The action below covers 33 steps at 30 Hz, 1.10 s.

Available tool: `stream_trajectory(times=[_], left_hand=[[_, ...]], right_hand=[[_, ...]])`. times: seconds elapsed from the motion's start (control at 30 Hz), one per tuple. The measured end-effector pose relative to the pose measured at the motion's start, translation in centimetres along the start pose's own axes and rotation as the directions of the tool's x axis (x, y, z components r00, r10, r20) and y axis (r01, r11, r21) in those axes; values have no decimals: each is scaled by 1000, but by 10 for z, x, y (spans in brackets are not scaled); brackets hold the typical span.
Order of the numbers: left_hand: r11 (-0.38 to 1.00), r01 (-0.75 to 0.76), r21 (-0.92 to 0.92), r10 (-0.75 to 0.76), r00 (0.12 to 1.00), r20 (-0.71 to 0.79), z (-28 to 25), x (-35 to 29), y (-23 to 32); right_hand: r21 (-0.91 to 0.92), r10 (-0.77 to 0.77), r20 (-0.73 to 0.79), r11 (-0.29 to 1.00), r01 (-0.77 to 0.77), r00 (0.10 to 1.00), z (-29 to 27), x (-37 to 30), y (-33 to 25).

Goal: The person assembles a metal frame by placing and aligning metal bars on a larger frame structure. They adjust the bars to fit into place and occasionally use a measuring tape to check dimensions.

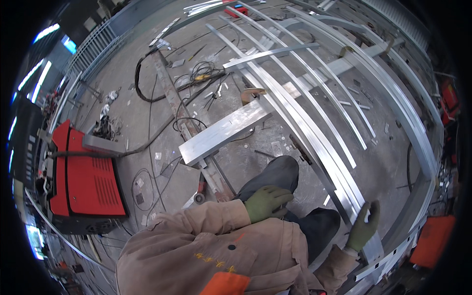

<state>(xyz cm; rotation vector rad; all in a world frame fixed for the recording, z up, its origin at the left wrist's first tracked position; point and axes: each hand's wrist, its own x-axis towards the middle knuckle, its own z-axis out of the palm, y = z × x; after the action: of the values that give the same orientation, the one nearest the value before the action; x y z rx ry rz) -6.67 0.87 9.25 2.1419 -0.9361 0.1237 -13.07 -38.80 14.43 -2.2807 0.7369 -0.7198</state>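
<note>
My left hand [268,202], in a green work glove, lies across my lap by my dark-trousered thigh, its fingers loosely stretched and holding nothing visible. At the lower right, my right hand [363,230], gloved the same way, is beside the near end of a bundle of long silvery metal bars [339,172]. Its thumb and fingers stand apart; whether it touches the bars I cannot tell. The bundle runs away to the upper left, crossing a wide rectangular metal tube [223,129]. Thinner metal strips [314,98] lie alongside, to the right of the bundle.
A red machine [88,172] with a black base stands at left, a thick cable leading from it. An angle grinder [199,195] lies by a rusty beam [169,88]. Coiled cables [204,71] and scraps litter the concrete floor. Curved metal framing [415,118] borders the right.
</note>
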Motion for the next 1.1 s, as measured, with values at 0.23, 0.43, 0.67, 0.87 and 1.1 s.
stream_trajectory(times=[0.23,0.43,0.67,0.87,1.1], left_hand=[[972,233,-14,-233,966,-109,-50,-11,-17],[943,268,195,-202,931,-304,-107,-9,-96],[870,374,321,-214,874,-437,-225,145,-236],[483,641,597,-663,713,-230,-295,322,-381],[490,621,612,-855,478,201,-297,351,-535]], right_hand=[[-25,-398,285,906,422,872,126,47,-111],[-73,-382,464,883,465,799,217,71,-149],[0,-276,544,944,329,792,237,77,-183],[-118,-409,463,851,512,786,257,71,-161],[-67,-334,529,900,431,780,255,83,-164]])
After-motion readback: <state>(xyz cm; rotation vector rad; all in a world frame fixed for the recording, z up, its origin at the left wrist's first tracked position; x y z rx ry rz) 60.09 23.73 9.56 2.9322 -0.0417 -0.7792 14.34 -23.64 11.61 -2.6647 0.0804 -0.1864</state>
